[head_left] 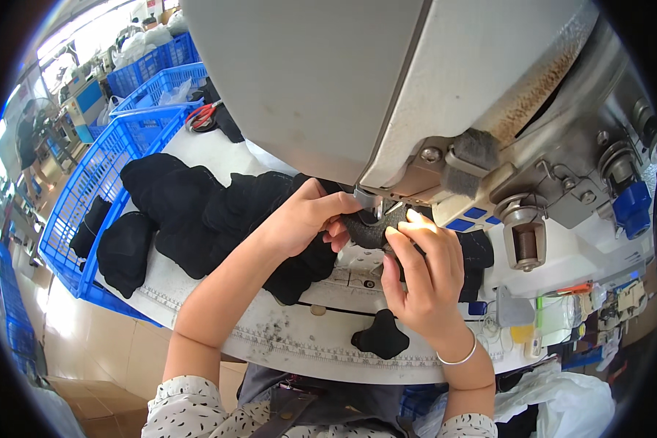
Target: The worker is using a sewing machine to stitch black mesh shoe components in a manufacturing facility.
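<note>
A sewing machine (299,80) fills the top of the view, its presser foot (372,198) close above the table. Under the foot lies a small curved piece of dark fabric (367,231). My left hand (314,216) pinches its left side between thumb and fingers, right beside the foot. On the other side, the bent fingertips of my right hand (425,276) grip the same piece. The stitching point itself is partly hidden by the foot and my fingers. Below my right hand, a loose black fabric piece (384,337) rests near the table's front edge.
Piled black fabric pieces (190,208) cover the table's left side, some reaching a blue plastic basket (87,197). Red-handled scissors (201,117) lie behind them. A thread tension assembly (524,233) juts out at right. A ruler strip (299,345) runs along the front edge.
</note>
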The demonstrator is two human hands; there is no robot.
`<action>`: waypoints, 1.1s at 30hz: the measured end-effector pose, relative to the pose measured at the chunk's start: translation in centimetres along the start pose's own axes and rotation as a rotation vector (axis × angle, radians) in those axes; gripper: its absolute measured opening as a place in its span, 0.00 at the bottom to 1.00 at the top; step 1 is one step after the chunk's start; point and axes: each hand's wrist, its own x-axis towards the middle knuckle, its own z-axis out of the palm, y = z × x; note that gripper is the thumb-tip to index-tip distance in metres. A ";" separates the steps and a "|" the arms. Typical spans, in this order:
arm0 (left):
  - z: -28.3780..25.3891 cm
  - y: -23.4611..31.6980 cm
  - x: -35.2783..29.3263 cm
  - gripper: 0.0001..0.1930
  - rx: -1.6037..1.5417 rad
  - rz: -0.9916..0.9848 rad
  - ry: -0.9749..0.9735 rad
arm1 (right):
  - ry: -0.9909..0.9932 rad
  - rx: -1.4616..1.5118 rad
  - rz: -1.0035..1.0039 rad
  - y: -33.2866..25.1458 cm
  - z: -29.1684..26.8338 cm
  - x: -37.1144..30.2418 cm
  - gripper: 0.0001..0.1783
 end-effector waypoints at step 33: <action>2.9 -2.1 -2.2 0.10 -0.009 0.244 0.219 | -0.001 0.068 -0.054 0.8 -0.4 0.2 0.19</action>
